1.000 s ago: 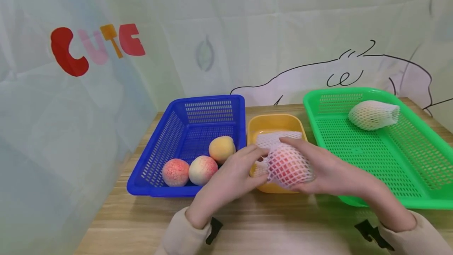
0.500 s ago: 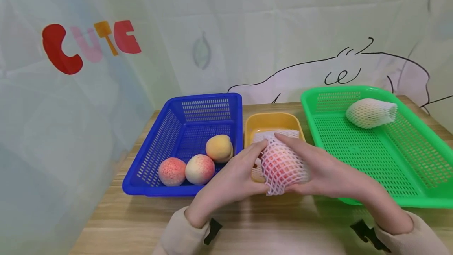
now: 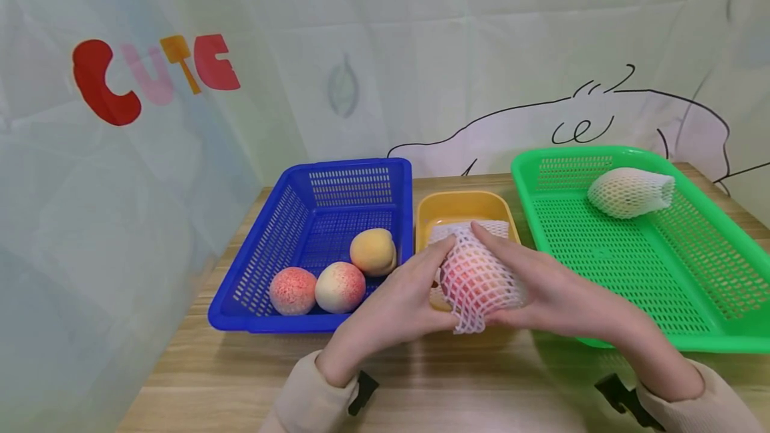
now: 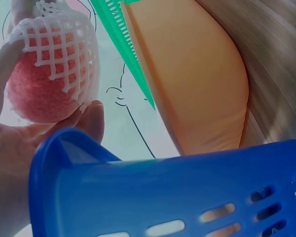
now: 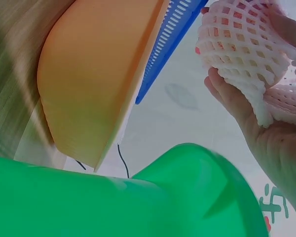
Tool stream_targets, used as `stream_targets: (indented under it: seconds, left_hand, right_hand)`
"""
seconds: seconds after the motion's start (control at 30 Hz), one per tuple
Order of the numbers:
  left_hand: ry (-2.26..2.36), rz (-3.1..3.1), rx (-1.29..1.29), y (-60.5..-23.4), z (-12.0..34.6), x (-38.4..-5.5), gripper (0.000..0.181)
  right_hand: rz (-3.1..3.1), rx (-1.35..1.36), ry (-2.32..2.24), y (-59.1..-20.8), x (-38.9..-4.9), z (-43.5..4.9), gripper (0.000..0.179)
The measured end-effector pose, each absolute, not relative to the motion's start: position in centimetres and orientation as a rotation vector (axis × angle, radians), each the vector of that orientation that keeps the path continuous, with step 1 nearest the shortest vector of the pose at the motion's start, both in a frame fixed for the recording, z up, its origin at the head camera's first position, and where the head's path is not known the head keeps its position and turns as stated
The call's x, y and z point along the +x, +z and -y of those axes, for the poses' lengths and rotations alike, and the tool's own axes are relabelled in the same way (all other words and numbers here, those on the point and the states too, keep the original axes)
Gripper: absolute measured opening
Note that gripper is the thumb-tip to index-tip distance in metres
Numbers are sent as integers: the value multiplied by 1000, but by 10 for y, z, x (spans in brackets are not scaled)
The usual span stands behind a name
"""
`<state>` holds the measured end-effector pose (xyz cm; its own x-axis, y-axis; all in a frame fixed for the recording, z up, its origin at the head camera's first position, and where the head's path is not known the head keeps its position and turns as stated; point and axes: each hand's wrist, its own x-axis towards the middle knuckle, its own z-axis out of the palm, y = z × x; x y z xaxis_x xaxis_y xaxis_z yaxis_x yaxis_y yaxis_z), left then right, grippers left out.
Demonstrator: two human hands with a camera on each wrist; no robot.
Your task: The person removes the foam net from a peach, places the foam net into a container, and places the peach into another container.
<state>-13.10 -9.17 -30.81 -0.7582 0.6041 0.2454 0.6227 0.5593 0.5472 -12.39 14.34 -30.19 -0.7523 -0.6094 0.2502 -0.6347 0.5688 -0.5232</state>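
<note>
Left of the tub (image 3: 463, 203) there's a blue basket (image 3: 351, 187) with three peaches (image 3: 339, 287), then at the tub's near side the left hand (image 3: 410, 298) is half-curled round a part-netted peach (image 3: 475, 279), right hand (image 3: 541, 286) is gripping it too, and right of the tub a green basket (image 3: 607, 279) has a netted fruit (image 3: 628, 194).

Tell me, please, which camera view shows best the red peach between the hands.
The left wrist view: there, much of the red peach is bare below the foam net. The head view shows it mostly through the net; the right wrist view gives only small red patches.
</note>
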Motion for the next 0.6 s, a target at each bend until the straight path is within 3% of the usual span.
stream_targets:
  seconds: [0.6]
  left_hand:
    - [-948, 2741, -930, -304, 92, -131, 88]
  right_hand:
    - [2749, 1045, 977, -298, -125, -144, 89]
